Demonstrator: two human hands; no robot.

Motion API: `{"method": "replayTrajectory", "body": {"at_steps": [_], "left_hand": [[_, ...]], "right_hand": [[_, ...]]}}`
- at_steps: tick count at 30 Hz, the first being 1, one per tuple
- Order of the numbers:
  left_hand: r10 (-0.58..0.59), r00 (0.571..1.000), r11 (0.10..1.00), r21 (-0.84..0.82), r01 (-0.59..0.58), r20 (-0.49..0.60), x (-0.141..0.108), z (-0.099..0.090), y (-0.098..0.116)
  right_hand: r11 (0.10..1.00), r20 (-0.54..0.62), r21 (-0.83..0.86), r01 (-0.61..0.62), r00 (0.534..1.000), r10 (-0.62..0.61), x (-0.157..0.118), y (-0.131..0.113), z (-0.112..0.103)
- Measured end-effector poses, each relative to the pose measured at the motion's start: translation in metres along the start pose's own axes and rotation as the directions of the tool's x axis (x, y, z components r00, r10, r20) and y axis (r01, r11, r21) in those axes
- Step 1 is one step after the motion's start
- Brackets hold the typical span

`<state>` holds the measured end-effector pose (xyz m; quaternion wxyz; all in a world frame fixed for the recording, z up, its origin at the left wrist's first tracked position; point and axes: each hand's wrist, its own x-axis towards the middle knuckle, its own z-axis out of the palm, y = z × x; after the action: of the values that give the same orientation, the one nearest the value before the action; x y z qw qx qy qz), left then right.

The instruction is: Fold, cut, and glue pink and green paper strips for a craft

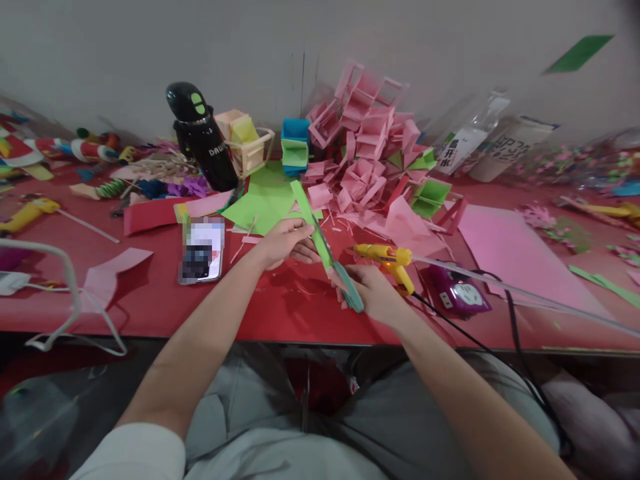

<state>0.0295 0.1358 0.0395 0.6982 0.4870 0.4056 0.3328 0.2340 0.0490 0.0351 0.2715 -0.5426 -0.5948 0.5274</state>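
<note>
Between left fingers (301,233), green strip (302,202); scissors (349,287) alongside

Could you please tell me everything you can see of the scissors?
The scissors have teal handles, plastic by their look, and slim, dark, metallic-looking blades. The right hand grips the handles above the red table. They slant, tips pointing away and leftward, with the blades along the green strip that the left hand holds. Whether the blades are open is unclear.
</note>
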Motion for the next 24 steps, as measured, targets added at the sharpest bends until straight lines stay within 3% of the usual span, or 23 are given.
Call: {"method": "replayTrajectory", "body": {"at_steps": [8,14,24], "left_hand": [[0.032,0.999,0.999,0.017,-0.032,0.019,0.0027,-0.0023,-0.0025],[0.077,0.997,0.997,0.011,-0.077,0.000,0.0040,-0.0045,-0.0031],[0.041,0.999,0.998,-0.049,-0.039,0.032,0.0010,-0.0030,0.0006]], "right_hand": [[1.000,-0.020,0.012,0.007,1.000,-0.007,-0.0004,-0.0020,0.0018],[0.992,0.031,0.122,0.000,1.000,-0.004,-0.0013,-0.0041,0.0046],[0.975,0.071,0.219,-0.031,0.997,0.016,-0.0019,-0.0077,0.0047]]}}
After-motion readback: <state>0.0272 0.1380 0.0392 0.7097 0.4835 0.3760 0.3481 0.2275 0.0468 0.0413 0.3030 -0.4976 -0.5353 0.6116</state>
